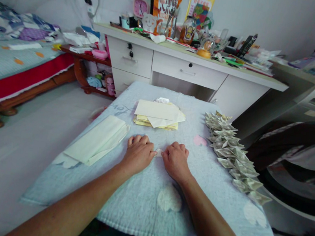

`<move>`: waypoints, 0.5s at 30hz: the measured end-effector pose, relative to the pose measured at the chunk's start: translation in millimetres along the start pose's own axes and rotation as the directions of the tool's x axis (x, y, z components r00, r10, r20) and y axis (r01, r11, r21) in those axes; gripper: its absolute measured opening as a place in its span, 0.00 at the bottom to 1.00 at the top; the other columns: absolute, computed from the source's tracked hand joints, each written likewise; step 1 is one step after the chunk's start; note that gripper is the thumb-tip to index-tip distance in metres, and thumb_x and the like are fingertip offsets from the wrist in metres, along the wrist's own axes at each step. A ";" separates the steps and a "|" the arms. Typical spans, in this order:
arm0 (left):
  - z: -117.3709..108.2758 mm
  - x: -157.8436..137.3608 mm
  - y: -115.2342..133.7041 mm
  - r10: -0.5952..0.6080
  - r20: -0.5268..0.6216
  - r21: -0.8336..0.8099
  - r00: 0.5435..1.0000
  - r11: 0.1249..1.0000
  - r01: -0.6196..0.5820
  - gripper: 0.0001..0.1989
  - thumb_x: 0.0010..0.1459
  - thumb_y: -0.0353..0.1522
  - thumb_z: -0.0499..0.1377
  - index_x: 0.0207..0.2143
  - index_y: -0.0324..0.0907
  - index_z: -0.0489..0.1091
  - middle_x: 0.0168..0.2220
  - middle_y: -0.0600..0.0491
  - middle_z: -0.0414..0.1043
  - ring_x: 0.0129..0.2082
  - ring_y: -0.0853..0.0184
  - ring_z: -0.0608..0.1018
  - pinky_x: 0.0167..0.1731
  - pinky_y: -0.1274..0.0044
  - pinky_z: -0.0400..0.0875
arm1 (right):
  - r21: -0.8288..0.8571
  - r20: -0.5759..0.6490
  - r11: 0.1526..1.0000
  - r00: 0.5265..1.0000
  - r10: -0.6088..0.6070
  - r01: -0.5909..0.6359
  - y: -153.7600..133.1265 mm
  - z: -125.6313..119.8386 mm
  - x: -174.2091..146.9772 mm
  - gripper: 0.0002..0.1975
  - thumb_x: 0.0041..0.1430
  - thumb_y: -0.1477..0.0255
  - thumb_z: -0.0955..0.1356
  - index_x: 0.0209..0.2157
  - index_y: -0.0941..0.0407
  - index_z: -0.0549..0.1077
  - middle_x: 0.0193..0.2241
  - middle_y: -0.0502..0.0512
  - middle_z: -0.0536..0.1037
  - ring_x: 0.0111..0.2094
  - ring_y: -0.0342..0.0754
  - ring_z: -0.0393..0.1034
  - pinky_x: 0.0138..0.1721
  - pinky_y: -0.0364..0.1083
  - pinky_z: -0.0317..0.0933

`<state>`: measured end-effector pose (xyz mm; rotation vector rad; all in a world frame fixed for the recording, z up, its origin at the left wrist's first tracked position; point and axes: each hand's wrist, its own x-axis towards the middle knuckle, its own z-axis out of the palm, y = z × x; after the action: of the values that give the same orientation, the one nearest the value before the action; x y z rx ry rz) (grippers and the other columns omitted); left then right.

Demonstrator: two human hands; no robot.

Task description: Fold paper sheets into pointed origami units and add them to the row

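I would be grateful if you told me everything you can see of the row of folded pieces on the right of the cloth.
The row of folded pieces looks like paper, mostly greyish-white with pointed tips; a yellowish, dark-patterned one sits at the far end. The pieces lie close together, many overlapping, in a line slanting toward the near right, resting on the pale blue cloth.

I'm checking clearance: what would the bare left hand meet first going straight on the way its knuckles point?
Probably the rectangular stack of yellow and cream paper sheets ahead of the left hand, though the gap is unclear.
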<state>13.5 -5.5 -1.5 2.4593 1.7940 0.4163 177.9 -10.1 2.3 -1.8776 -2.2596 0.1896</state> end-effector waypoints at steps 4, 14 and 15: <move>0.3 0.6 0.9 -0.014 0.010 -0.014 1.000 1.000 0.014 0.09 0.58 0.39 0.57 0.29 0.45 0.71 0.39 0.50 0.68 0.44 0.58 0.65 0.44 0.64 0.54 | 0.003 -0.057 1.000 0.998 -0.008 0.008 0.9 2.1 -2.9 0.10 0.61 0.64 0.64 0.33 0.55 0.71 0.38 0.58 0.70 0.42 0.54 0.58 0.42 0.50 0.49; -1.0 0.1 0.7 0.008 -0.003 -0.025 1.000 1.000 -0.008 0.09 0.58 0.39 0.57 0.29 0.45 0.70 0.38 0.50 0.67 0.44 0.58 0.64 0.44 0.65 0.53 | 0.022 -0.102 0.998 0.993 -0.052 0.055 -5.3 5.0 -2.6 0.11 0.60 0.62 0.65 0.39 0.55 0.68 0.40 0.58 0.68 0.43 0.54 0.57 0.46 0.51 0.49; -0.8 0.2 0.2 0.018 -0.009 -0.026 1.000 1.000 -0.018 0.09 0.58 0.39 0.56 0.29 0.45 0.70 0.38 0.50 0.67 0.44 0.58 0.64 0.44 0.64 0.53 | 0.014 -0.107 0.999 0.993 -0.050 0.052 -5.8 5.1 -2.5 0.11 0.60 0.62 0.65 0.39 0.55 0.67 0.40 0.58 0.68 0.43 0.54 0.57 0.46 0.51 0.49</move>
<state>13.6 -5.5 -0.7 2.4621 1.7596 0.4492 171.6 -13.5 -1.6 -1.7750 -2.2248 0.0978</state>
